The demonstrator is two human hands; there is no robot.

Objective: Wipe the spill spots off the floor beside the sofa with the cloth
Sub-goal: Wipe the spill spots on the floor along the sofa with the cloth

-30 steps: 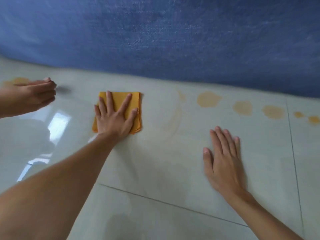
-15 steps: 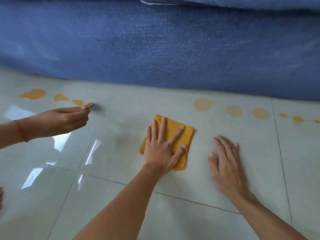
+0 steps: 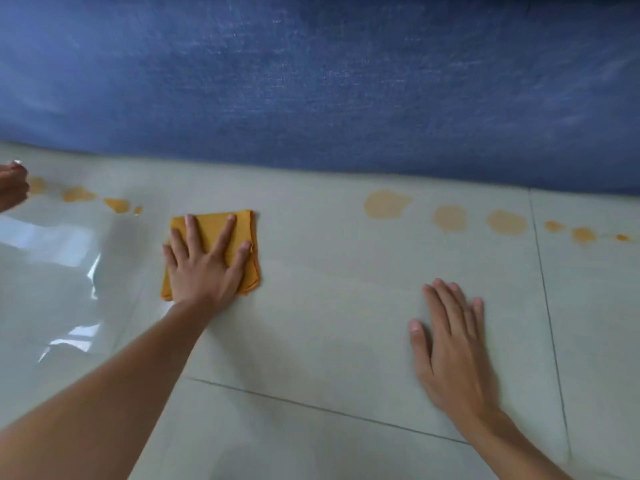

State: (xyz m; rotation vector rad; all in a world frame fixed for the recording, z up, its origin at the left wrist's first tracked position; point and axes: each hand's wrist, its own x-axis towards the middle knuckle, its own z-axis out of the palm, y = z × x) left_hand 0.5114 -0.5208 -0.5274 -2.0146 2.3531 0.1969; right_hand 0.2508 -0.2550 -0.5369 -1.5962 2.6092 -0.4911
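A folded orange cloth [image 3: 246, 230] lies flat on the pale tiled floor [image 3: 329, 306] just in front of the blue sofa [image 3: 311, 81]. My left hand [image 3: 204, 268] presses down on the cloth with fingers spread. My right hand [image 3: 450, 341] rests palm down on the bare tile, holding nothing. A row of orange-brown spill spots [image 3: 386, 204] runs along the sofa base to the right of the cloth. Smaller, brighter spots [image 3: 116, 204] sit just left of the cloth.
Another person's hand [image 3: 12, 185] reaches in at the far left edge, near the left spots. The sofa front fills the whole upper half. Tile joints [image 3: 550, 323] cross the floor; window glare shines at the left.
My left hand has slid the cloth leftward and back toward the sofa, close to the left spots. The other person's hand has drawn off to the left edge. My right hand stays planted.
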